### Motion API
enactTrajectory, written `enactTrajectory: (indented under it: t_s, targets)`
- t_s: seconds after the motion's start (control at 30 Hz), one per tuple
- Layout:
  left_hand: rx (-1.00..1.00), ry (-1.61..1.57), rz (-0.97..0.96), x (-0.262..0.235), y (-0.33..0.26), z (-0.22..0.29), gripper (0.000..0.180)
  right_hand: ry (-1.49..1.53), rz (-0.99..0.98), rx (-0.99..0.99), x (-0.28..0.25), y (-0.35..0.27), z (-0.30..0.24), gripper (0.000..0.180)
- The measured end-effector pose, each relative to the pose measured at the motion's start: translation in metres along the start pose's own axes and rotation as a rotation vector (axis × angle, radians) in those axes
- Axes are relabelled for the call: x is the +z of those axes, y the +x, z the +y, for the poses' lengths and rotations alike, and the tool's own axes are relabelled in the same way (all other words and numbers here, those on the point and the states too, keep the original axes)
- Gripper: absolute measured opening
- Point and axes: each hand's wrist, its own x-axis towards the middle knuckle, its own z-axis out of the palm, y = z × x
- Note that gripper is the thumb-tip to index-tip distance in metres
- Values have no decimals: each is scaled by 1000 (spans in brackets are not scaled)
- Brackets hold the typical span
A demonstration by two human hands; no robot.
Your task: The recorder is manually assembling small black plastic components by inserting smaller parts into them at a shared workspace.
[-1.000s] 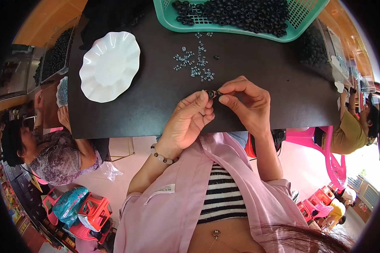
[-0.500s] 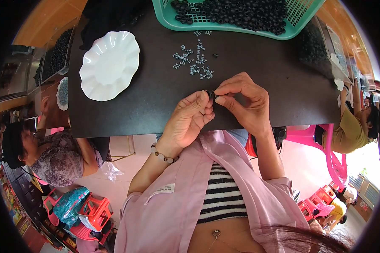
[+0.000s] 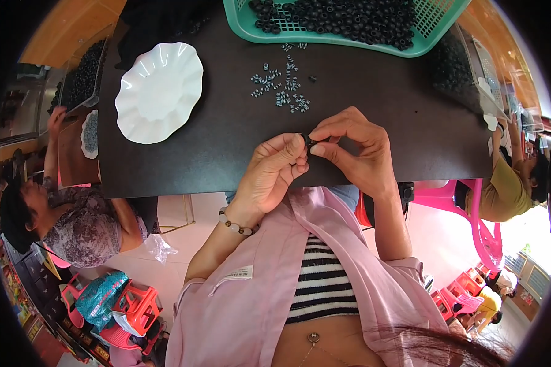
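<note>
At the near edge of the black table (image 3: pixel 226 147), just above centre frame, your two hands meet. Your left hand (image 3: pixel 269 174) comes in from 7 o'clock, its fingers curled and its thumb and forefinger pinched on a small black ring (image 3: pixel 307 140). Your right hand (image 3: pixel 355 150) comes in from 5 o'clock, with its thumb and forefinger closed on the same ring from the other side and the remaining fingers arched above. The ring sits between the two sets of fingertips, held just clear of the table surface; its finer detail is too small to make out.

At 12 o'clock from your hands, a scatter of small grey metal springs (image 3: pixel 281 92) lies loose on the table, well apart from your fingers. Beyond it, at the far edge, a green plastic basket (image 3: pixel 447 18) holds a heap of black rings (image 3: pixel 337 15). At 10 o'clock, a white scalloped plate (image 3: pixel 159 92) rests on the table. Your left wrist carries a beaded bracelet (image 3: pixel 234 225).

At 9 o'clock, beside the table, another person in a patterned top (image 3: pixel 79 226) sits with one arm raised. At 3 o'clock, a second person in a yellow-green shirt (image 3: pixel 502 189) sits by a pink chair (image 3: pixel 465 202).
</note>
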Motion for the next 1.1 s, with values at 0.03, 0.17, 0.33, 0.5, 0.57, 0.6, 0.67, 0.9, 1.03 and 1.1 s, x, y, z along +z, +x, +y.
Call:
enactTrajectory:
  t_s: [0.03, 0.17, 0.33, 0.5, 0.57, 0.6, 0.67, 0.9, 1.03, 1.1]
  targets:
    - [-2, -2, -6, 0, 0, 0, 16, 43, -5, -6, 0, -1, 1, 17]
    - [-10, 4, -35, 0, -2, -1, 16, 124, -61, 15, -5, -2, 5, 20]
    - [8, 156, -67, 6, -8, 9, 22, 303, -152, 51, -6, 0, 6, 37]
    - [-8, 212, -132, 7, -11, 14, 26, 320, -303, -104, -4, 7, 6, 52]
    - [-13, 235, -129, 7, -12, 15, 28, 310, -365, -220, -2, 8, 11, 52]
    - [-25, 227, -127, 7, -13, 15, 29, 310, -363, -222, -1, 6, 11, 52]
    - [-37, 219, -127, 5, -14, 14, 30, 355, -280, -151, 4, 1, 8, 48]
    - [21, 206, -100, 1, -15, 8, 27, 296, -153, -183, 15, -12, 11, 41]
    - [40, 220, -98, 1, -17, 7, 24, 262, -93, -206, 20, -16, 10, 40]
    - [43, 211, -87, 1, -19, 6, 24, 251, -85, -212, 21, -17, 11, 40]
